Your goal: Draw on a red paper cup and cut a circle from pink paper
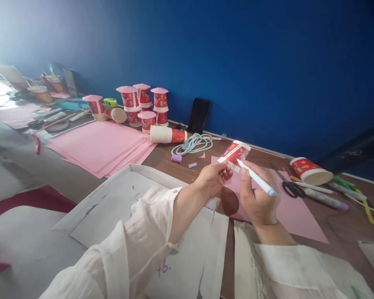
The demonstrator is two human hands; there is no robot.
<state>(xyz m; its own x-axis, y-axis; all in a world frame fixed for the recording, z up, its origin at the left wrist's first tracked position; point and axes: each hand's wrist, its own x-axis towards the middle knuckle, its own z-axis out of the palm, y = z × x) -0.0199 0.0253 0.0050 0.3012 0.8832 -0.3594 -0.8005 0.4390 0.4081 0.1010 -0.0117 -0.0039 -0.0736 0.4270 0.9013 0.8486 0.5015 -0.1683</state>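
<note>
- While the left hand (215, 178) is pinching a cup (236, 151), fingers curled,
- the right hand (261, 201) is holding a pen (258, 180) in closed fingers;
- scissors (287, 184) are lying nearby.

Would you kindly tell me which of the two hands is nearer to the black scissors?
Right. The right hand, holding a marker, is just left of the scissors; the left hand is farther left, at the red cup.

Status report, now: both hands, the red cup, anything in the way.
Left hand holding red paper cup. Right hand gripping marker, tip at the cup. Scissors lying just right of right hand; nothing seen between marker and cup.
</note>
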